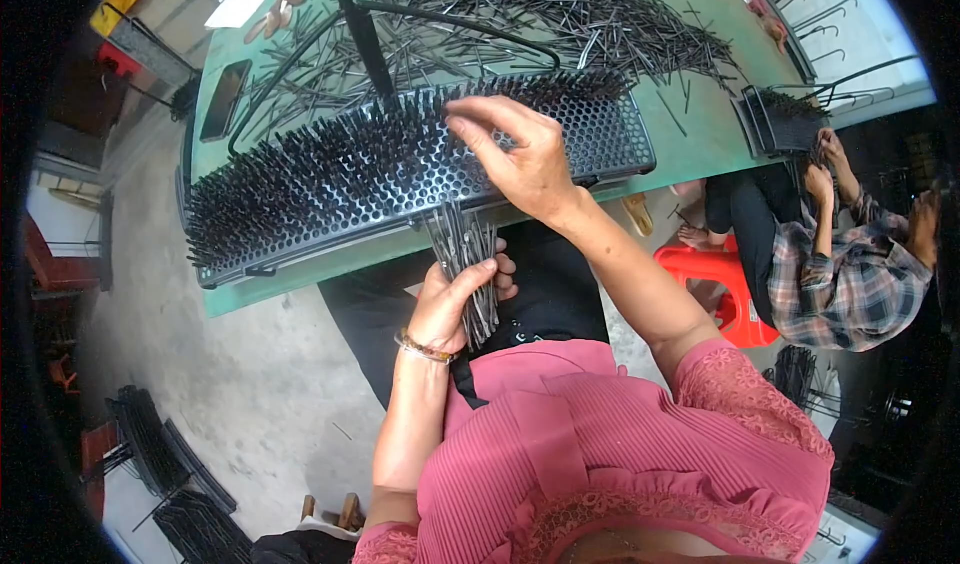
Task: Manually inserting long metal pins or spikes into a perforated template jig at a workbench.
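My left hand (452,302) is closed round a bundle of thin dark strips (466,254), held upright below the front edge of a rack. The rack is a long black perforated tray (420,189), with many dark strips standing in its holes. Toward its right end, rows of holes show bare. Over the tray's middle, my right hand (522,154) reaches in with thumb and forefinger brought together among the standing strips. Whatever lies between those fingertips is too small to make out.
The tray rests on a green table (690,104). Behind it lies a large heap of loose strips (600,14), with a black metal frame (368,49) rising in front. A phone (226,100) lies at the left. To the right, a person in plaid (840,274) works near a red stool (735,289).
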Available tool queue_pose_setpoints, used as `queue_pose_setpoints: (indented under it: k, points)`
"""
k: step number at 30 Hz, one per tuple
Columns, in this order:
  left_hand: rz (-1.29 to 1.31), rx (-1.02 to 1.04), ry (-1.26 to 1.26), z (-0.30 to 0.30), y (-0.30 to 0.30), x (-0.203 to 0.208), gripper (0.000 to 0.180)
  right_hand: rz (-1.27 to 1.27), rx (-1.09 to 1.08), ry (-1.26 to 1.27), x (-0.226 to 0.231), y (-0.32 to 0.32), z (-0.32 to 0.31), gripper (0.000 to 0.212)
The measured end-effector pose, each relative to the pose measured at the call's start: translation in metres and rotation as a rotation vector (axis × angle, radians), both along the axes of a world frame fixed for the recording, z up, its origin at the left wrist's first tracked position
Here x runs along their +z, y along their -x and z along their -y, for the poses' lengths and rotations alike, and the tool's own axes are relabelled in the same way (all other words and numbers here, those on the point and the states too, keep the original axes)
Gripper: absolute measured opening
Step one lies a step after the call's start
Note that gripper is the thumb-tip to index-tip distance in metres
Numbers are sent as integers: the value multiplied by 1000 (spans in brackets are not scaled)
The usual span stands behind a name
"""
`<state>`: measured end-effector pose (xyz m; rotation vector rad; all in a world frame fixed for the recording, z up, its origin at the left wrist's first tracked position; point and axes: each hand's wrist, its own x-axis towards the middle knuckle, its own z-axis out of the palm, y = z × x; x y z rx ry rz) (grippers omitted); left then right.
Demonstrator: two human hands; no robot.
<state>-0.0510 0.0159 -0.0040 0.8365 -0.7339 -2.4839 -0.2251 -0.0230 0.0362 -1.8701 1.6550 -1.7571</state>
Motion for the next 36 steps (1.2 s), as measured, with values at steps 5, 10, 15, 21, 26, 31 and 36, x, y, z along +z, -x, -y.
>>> queue_pose_setpoints:
  k: [5,10,15,21,26,31,36]
  points:
    - [-40,5,-43,-1,-1,-2,33,-346,-44,93,-11,0,1,14]
    - [-19,15,47,1,-4,-2,30,-336,-53,61,0,-1,-8,16]
    - [-1,114,88,2,-6,2,29,35,212,-594,19,0,-41,23]
    - [-1,85,112,1,-5,8,28,659,422,-928,14,3,-52,19]
    - [35,162,38,-3,-2,5,28,570,296,-578,24,12,-40,21]
    - [66,174,42,-4,-3,-6,31,589,201,-306,32,7,-19,19]
    - [62,142,74,-6,0,-4,36,315,115,-168,11,-3,3,15]
